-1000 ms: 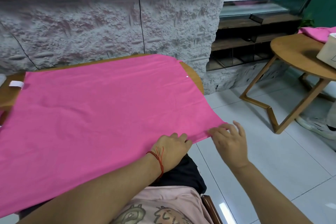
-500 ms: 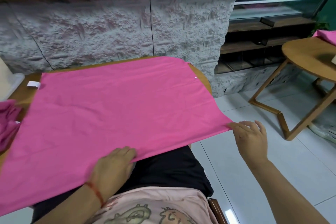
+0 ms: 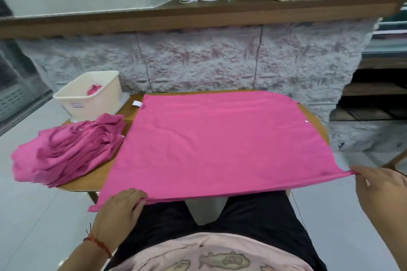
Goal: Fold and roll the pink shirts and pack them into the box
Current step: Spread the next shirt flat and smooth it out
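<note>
A pink shirt [image 3: 224, 145] lies spread flat over a round wooden table [image 3: 312, 116], its near hem hanging past the table's front edge above my lap. My left hand [image 3: 120, 211] pinches the hem near its left corner. My right hand [image 3: 381, 189] pinches the hem's right corner and holds it taut out to the right. A heap of several crumpled pink shirts [image 3: 66, 149] sits on the table's left side. Behind the heap stands a cream plastic box [image 3: 88, 97] with a rolled pink shirt [image 3: 94, 89] inside.
A stone-faced counter wall [image 3: 198, 59] with a wooden top rises right behind the table. Dark shelves [image 3: 374, 92] open at the right. Pale floor tiles [image 3: 26, 215] lie on both sides of my legs.
My left hand slid left along the hem to its left corner and my right hand drew the right corner outward, stretching the hem. My view swung left, showing the heap and the box.
</note>
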Demonstrator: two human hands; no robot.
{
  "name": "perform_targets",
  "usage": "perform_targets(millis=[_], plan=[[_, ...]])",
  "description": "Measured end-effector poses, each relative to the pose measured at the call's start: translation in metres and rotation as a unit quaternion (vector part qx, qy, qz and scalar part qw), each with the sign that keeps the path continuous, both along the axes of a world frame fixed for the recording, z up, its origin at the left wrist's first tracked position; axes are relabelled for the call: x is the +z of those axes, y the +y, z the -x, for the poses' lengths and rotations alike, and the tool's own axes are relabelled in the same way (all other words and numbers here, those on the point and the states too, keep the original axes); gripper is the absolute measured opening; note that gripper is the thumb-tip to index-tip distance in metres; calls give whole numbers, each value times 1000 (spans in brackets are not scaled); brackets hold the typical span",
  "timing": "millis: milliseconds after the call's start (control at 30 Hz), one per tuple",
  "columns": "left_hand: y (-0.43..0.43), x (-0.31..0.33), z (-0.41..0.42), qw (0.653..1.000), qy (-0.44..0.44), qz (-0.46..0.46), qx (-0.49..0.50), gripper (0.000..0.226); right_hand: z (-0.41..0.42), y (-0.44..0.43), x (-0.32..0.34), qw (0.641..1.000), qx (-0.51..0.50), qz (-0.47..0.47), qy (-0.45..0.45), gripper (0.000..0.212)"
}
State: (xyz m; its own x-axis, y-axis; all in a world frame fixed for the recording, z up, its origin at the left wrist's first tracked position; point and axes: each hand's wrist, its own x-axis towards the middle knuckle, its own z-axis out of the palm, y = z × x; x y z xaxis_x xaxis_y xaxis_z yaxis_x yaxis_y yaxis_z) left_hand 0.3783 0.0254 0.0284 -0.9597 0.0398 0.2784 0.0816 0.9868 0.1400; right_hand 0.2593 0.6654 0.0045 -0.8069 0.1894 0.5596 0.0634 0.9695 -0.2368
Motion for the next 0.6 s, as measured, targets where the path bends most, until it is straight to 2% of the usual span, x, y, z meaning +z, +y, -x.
perform_targets(millis=[133,167,333,467,600], plan=[[-40,0,-1,997,-52,-43,46,11,5,-23,23,999,-30,-18,3,43],[-48,0,1,994,-65,-69,54,13,6,-30,28,999,-33,-19,2,43],[-51,26,48,991,-18,-115,71,2,27,-42,46,999,-38,-8,-26,42],[-55,49,95,988,8,-125,91,21,54,-47,63,997,-55,23,-52,32],[-68,65,140,992,21,-63,106,43,89,-49,83,996,-62,34,-59,34]])
